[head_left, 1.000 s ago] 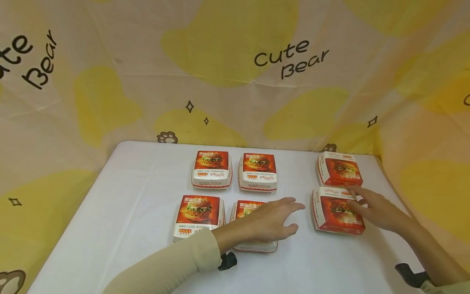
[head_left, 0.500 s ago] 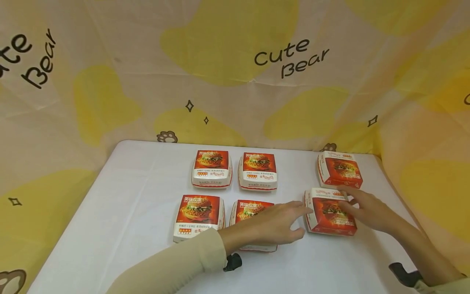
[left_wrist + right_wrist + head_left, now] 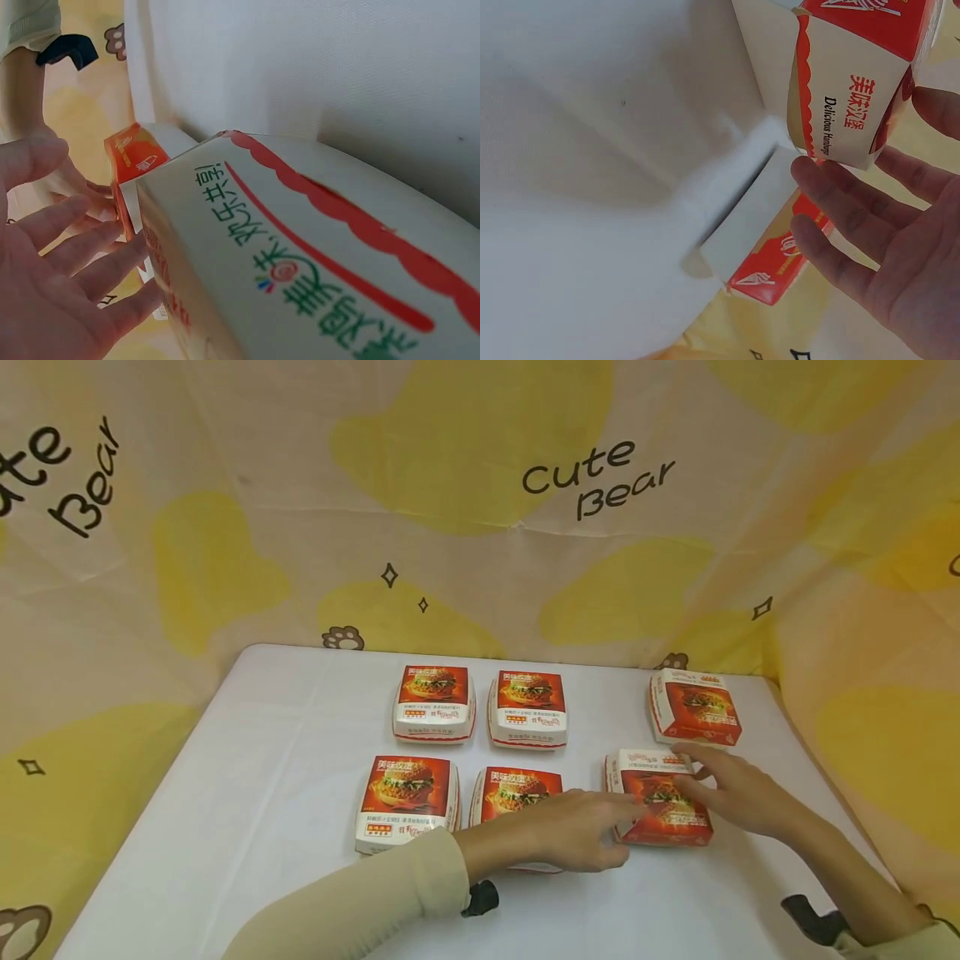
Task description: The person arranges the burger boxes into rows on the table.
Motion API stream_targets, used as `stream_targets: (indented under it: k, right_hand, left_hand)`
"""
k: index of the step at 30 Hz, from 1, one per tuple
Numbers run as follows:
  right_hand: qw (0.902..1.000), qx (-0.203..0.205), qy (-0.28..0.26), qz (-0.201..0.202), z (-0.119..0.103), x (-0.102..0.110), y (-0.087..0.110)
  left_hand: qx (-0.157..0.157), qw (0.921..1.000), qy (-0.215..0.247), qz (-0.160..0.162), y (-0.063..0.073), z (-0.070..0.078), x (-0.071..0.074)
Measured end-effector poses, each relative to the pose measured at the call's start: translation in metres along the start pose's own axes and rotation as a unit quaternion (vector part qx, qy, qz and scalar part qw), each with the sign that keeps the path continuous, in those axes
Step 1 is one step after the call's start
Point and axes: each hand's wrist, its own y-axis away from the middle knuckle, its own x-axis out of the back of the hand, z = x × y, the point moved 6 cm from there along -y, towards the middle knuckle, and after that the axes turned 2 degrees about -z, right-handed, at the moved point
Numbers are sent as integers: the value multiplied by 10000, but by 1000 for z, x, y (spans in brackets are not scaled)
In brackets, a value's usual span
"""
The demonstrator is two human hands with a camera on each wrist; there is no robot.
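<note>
A red-and-white paper hamburger box [image 3: 670, 793] lies on the table between my two hands. My right hand [image 3: 731, 789] touches its far right side with fairly straight fingers, the thumb over the top; in the right wrist view, fingertips [image 3: 804, 169] meet the white side of the box. Fingers extended, my left hand [image 3: 581, 831] reaches over the near left edge of the same box. Beneath the left hand and wrist is another hamburger box [image 3: 517, 789], partly hidden. The left wrist view has the white side of a box [image 3: 300, 240] close beside the spread left hand [image 3: 52, 277].
Two boxes stand at the back, a left one [image 3: 434, 702] and a middle one [image 3: 527, 706]. One more box [image 3: 408, 793] sits front left, partly behind the sleeve [image 3: 375, 893]. A turned box [image 3: 696, 706] stands back right on the white table [image 3: 247, 760]. Behind hangs a yellow-patterned cloth [image 3: 480, 527].
The front right hamburger box has slid left, with my right hand moving along beside it. My left hand has shifted slightly right, its fingers now over the box's left edge.
</note>
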Motion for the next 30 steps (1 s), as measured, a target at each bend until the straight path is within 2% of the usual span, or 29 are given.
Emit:
stream_targets:
  k: [10,17,24,30]
  right_hand:
    - [9999,66,140,53,-8,0,0]
    - [9990,268,278,221,-13,5,3]
    - [9986,518,62,-16,-13,2,4]
    - [9987,445,-46,-257,-11,-2,5]
  left_hand:
    - [28,9995,-188,-236,-1,2,-3]
    - [220,9984,-492,-185,1,1,-1]
    - [499,9978,-403,-188,0,-2,4]
    - [373,9985,-409,-7,-2,-1,10]
